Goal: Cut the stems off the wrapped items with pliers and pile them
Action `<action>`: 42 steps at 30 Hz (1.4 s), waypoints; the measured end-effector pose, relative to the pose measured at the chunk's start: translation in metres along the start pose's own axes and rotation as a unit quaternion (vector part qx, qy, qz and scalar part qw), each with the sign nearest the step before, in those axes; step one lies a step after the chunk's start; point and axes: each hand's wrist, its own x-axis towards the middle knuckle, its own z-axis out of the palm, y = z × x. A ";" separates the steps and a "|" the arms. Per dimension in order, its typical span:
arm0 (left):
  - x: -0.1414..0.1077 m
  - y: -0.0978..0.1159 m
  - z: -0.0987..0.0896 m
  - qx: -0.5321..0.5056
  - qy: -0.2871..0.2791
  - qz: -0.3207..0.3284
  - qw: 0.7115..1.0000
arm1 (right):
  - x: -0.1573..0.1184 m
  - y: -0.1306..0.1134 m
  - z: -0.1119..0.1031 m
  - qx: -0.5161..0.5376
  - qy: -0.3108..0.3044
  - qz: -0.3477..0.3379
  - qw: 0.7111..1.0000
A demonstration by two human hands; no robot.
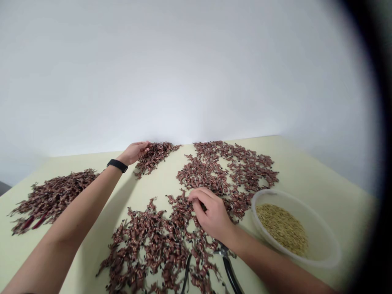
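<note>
My left hand [136,152], with a black band on its wrist, is at the upper left edge of a small pile of brown figures [157,155] near the wall. Its fingers are pressed together, and what they hold is too small to make out. My right hand [211,210] reaches over the middle of the table into a wide spread of similar brown figures [150,241]. Its thumb and index finger are curled towards each other at a dark piece among the figures; whether they grip it is unclear.
Another brown heap [58,196] with two dark red pieces lies at the left. A translucent bowl [324,241] of yellow-green bits stands at the right. Black-handled pliers [229,269] lie near the front edge. More figures [245,163] spread towards the white wall.
</note>
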 end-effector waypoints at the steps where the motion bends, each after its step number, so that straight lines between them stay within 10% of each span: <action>1: -0.001 0.001 0.001 0.002 -0.001 0.001 1.000 | 0.000 0.000 0.000 0.000 -0.001 0.000 1.000; 31: -0.015 0.004 0.024 0.125 0.056 0.072 0.988 | 0.001 0.000 0.000 0.001 -0.005 0.001 1.000; 36: -0.020 -0.006 0.062 0.263 0.098 0.235 0.931 | 0.001 -0.001 0.001 -0.002 -0.005 0.000 1.000; 42: -0.012 -0.031 0.141 0.414 -0.120 0.283 0.857 | 0.001 -0.001 0.000 -0.004 0.001 -0.002 1.000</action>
